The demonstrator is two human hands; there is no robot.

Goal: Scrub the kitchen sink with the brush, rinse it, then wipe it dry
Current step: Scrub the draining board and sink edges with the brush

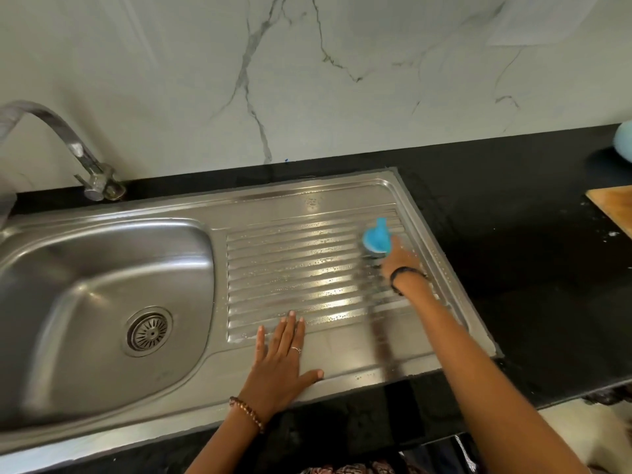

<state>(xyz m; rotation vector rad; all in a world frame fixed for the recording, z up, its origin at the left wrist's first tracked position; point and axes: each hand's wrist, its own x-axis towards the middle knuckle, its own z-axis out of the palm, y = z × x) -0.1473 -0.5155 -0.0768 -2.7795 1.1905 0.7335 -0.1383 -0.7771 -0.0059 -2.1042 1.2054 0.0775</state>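
A stainless steel sink [102,268] with a round drain strainer [149,331] lies at the left. Its ribbed drainboard [301,268] stretches to the right and is wet with soapy drops. My right hand [398,256] grips a blue brush [375,237] and holds it down on the drainboard's far right ribs. My left hand [284,357] rests flat, fingers straight and spread, on the drainboard's near rim. The brush's bristles are mostly hidden under its blue top.
A curved metal tap [68,145] stands behind the basin at the far left. Black countertop [513,251] surrounds the sink. A wooden board [615,208] lies at the right edge, and a pale blue object [624,138] sits at the far right. A marble wall rises behind.
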